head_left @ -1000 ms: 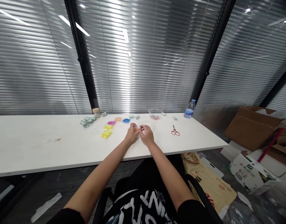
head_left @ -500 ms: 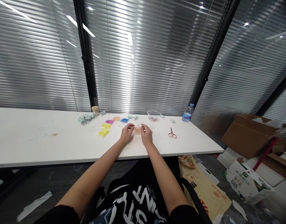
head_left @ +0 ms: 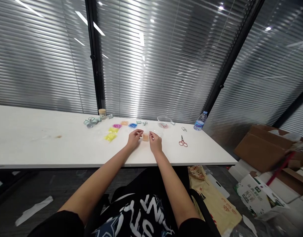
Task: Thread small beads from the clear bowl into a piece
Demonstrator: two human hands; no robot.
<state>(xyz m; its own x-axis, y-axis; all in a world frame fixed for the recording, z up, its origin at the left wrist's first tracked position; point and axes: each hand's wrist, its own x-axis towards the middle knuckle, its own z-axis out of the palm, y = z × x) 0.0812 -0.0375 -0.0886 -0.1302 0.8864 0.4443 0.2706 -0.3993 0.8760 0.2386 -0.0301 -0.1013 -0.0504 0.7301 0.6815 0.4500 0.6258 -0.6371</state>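
Observation:
Between my hands is a small clear bag of pale orange bits [head_left: 145, 137], just above the white table [head_left: 74, 148]. My left hand [head_left: 135, 138] pinches its upper left edge. The fingers of my right hand [head_left: 155, 141] are closed on its upper right edge. Left of my hands lie two yellow packets [head_left: 110, 136], a magenta packet [head_left: 117, 126], an orange packet [head_left: 124, 123] and a blue packet [head_left: 133, 125]. A clear round bowl [head_left: 164, 118] with a packet of reddish bits [head_left: 163, 125] stands behind my right hand.
Red-handled scissors [head_left: 183, 142] lie to the right, with a water bottle [head_left: 200, 121] behind. At the back left stand a wooden-lidded jar [head_left: 102, 114] and several small printed rolls [head_left: 92, 121]. Cardboard boxes [head_left: 265, 144] and a beige bag [head_left: 213, 197] are on the floor at right.
The camera view has shifted slightly. My hands stay close together on the bag of orange bits, which now appears a little sharper; the other things keep their places on the table.

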